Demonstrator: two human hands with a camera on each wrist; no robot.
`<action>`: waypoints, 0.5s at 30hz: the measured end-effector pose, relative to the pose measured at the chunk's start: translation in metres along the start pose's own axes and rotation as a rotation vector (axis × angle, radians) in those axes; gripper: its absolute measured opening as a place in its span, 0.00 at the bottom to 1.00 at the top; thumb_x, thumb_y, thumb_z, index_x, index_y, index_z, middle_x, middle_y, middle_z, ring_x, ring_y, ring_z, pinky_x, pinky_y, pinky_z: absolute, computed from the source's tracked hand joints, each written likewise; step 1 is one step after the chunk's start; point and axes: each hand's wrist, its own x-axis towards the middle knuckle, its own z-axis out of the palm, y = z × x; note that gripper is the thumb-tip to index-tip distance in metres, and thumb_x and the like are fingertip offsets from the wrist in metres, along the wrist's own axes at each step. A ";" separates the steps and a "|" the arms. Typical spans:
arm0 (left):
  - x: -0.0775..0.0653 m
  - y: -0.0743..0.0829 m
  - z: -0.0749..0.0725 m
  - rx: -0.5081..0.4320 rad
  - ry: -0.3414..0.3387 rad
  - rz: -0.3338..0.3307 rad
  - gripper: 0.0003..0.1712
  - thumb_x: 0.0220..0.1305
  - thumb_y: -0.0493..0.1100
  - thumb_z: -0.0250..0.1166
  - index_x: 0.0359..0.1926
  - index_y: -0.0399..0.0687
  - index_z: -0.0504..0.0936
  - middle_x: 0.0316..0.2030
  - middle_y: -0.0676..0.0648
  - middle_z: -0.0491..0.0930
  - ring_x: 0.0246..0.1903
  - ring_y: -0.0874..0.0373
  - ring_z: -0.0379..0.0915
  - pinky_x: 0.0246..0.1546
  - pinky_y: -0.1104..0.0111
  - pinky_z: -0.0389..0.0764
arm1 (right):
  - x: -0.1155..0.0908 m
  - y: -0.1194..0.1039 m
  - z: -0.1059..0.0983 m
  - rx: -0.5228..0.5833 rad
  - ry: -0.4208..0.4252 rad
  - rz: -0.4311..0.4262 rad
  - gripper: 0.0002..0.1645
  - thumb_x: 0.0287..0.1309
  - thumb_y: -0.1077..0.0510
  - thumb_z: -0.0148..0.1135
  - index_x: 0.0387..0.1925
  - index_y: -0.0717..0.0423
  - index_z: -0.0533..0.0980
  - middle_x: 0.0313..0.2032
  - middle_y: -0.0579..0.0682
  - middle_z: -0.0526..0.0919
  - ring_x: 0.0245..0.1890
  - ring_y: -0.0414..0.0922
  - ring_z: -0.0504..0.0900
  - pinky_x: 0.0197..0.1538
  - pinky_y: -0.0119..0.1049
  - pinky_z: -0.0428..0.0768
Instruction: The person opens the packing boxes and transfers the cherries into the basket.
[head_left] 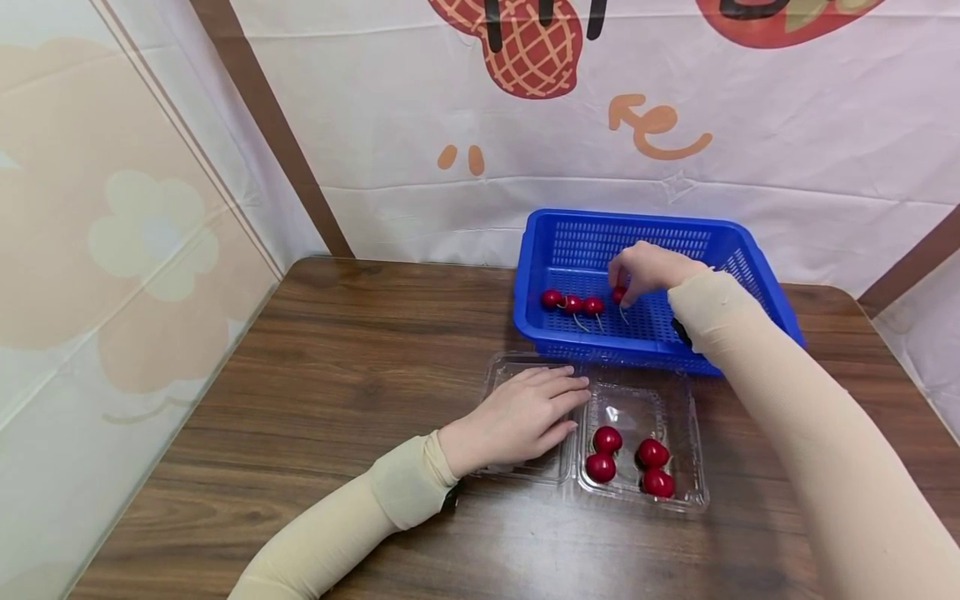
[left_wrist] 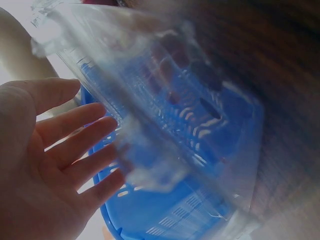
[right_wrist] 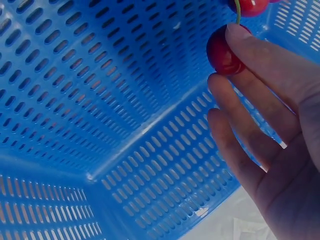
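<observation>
Inside the blue basket point(head_left: 528, 325), my right hand point(head_left: 651, 268) pinches a red cherry point(right_wrist: 223, 51) between thumb and fingers, its green stem sticking out. To the left of that hand, several cherries point(head_left: 572, 304) with stems lie on the basket floor. My left hand point(head_left: 517, 418) rests with straight fingers on the lid half of a clear plastic clamshell box point(head_left: 693, 442). In the box's right half sit two pairs of cherries point(head_left: 652, 453). The left wrist view shows the open palm and spread fingers point(left_wrist: 82, 167) by the clear plastic.
The basket stands at the back of the brown wooden table point(head_left: 337, 367), directly behind the clamshell box. A printed cloth point(head_left: 390, 108) hangs behind the table and along its left side.
</observation>
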 end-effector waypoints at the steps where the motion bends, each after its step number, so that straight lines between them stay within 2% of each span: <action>1: 0.000 0.000 0.000 -0.003 0.002 0.001 0.24 0.68 0.51 0.55 0.60 0.48 0.75 0.61 0.49 0.74 0.65 0.53 0.65 0.68 0.62 0.63 | 0.000 0.000 0.001 0.002 -0.005 0.003 0.17 0.43 0.60 0.75 0.38 0.57 0.82 0.38 0.53 0.85 0.38 0.48 0.81 0.46 0.47 0.82; 15: 0.001 0.000 0.001 -0.005 0.003 0.001 0.23 0.68 0.52 0.54 0.60 0.49 0.75 0.61 0.49 0.74 0.65 0.53 0.65 0.67 0.62 0.63 | 0.002 0.005 0.006 0.022 -0.047 0.004 0.17 0.41 0.61 0.76 0.38 0.58 0.81 0.36 0.53 0.85 0.37 0.47 0.81 0.44 0.46 0.82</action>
